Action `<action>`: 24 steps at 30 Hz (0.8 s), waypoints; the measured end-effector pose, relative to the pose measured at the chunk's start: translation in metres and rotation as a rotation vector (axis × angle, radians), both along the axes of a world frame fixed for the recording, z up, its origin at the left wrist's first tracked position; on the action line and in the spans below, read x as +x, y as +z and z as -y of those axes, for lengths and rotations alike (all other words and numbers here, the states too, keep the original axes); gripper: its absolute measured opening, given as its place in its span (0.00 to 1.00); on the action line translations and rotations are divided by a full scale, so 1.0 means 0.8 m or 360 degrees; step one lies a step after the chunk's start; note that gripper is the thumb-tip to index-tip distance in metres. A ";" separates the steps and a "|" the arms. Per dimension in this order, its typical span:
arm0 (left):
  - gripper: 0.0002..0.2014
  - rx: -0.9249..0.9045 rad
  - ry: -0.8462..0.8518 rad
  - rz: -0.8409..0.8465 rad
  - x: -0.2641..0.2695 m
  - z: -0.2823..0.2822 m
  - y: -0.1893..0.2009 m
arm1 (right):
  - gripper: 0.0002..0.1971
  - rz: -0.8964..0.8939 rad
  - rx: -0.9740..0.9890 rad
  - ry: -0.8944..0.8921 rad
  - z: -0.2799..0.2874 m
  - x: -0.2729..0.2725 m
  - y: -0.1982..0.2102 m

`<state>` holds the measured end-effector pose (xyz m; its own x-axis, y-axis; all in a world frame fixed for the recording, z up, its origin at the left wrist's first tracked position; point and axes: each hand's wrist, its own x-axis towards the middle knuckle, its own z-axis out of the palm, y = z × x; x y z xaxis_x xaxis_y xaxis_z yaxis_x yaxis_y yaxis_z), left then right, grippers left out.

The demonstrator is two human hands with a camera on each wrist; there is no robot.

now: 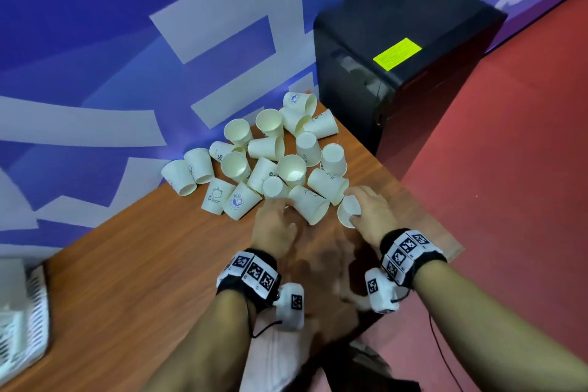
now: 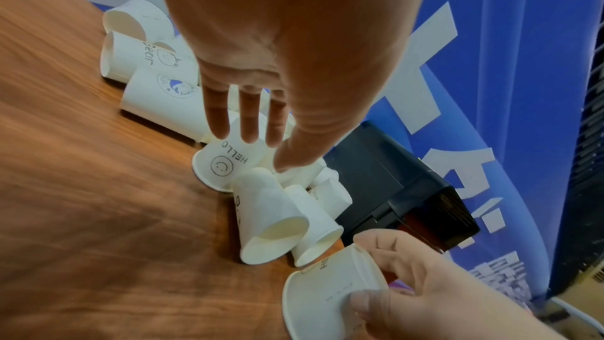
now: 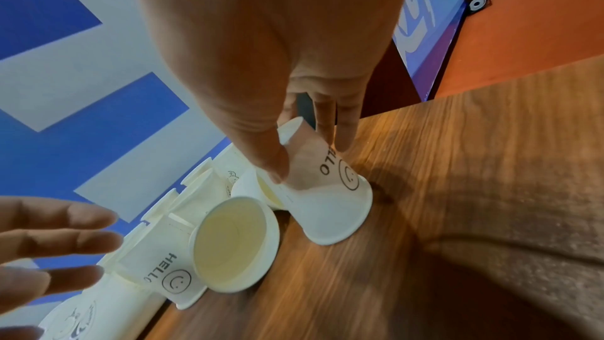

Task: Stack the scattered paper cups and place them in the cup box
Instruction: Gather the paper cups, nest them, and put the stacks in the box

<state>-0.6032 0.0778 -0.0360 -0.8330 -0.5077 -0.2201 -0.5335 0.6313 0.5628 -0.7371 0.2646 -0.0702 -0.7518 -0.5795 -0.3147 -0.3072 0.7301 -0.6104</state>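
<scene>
On the wooden tabletop [image 1: 143, 280] a heap of white paper cups [image 1: 264, 156] lies scattered, most on their sides, a few upright or upside down, close to a blue-and-white wall [image 1: 95, 41] and a black box [image 1: 404, 51] standing just past the tabletop's far corner. The right hand [image 1: 370, 212] has its grip closed round a "HELLO" cup [image 3: 326, 190] at the near right edge of the heap, thumb on one side and fingers on the other, rim on the wood. The left hand [image 1: 275, 226] hovers over the near cups, its grip wide and holding nothing, fingers [image 2: 248, 118] straight above another "HELLO" cup [image 2: 225, 164].
</scene>
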 end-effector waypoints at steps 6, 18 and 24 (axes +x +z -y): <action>0.25 -0.0223 -0.0211 0.0112 -0.034 -0.008 -0.003 | 0.28 0.0182 -0.0277 -0.0236 -0.026 -0.012 0.014; 0.37 -0.0645 -0.0648 0.0508 -0.071 -0.027 -0.031 | 0.11 0.0933 -0.1111 -0.1254 -0.084 -0.028 0.027; 0.35 -0.0799 -0.0712 0.0609 -0.065 -0.025 -0.041 | 0.18 0.1090 -0.1183 -0.1309 -0.082 -0.018 0.026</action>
<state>-0.6555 0.0980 -0.0692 -0.8948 -0.2558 -0.3660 -0.2672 0.9634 -0.0200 -0.7512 0.3304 -0.0492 -0.7830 -0.2291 -0.5783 0.5984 -0.0238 -0.8008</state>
